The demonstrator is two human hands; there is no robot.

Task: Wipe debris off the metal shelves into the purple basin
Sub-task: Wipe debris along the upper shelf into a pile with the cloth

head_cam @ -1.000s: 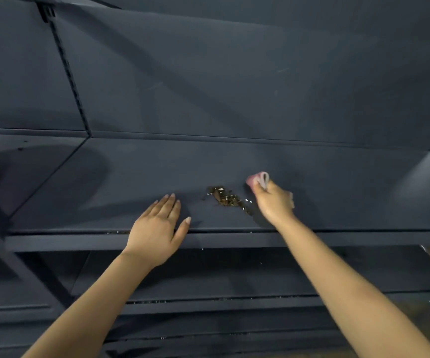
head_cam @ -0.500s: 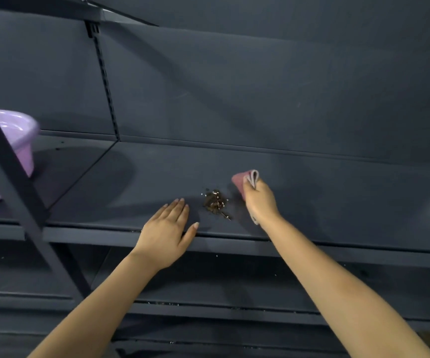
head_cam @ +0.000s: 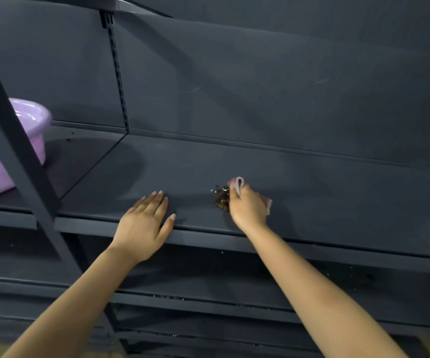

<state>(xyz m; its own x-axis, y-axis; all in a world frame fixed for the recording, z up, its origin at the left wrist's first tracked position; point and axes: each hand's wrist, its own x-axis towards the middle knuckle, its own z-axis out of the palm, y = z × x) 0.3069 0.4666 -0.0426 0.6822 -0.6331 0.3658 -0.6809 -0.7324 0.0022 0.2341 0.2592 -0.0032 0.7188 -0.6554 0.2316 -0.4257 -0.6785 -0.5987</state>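
Observation:
A small heap of brown debris (head_cam: 221, 198) lies on the dark metal shelf (head_cam: 325, 192). My right hand (head_cam: 247, 206) grips a folded pink cloth (head_cam: 237, 184) and presses it against the right side of the debris. My left hand (head_cam: 145, 222) lies flat with straight fingers at the shelf's front edge, left of the debris. The purple basin (head_cam: 31, 125) stands on the adjoining shelf section at far left, partly hidden behind a slanted frame bar.
A dark slanted metal bar (head_cam: 20, 156) crosses in front of the basin at left. A slotted upright (head_cam: 117, 73) divides the back panels. Lower shelves (head_cam: 208, 303) carry scattered crumbs along their edges.
The cloth has swept the debris leftward, gathering it into a tighter heap close to my right hand. The view has shifted, bringing the basin further into sight. My left hand has stayed at the edge.

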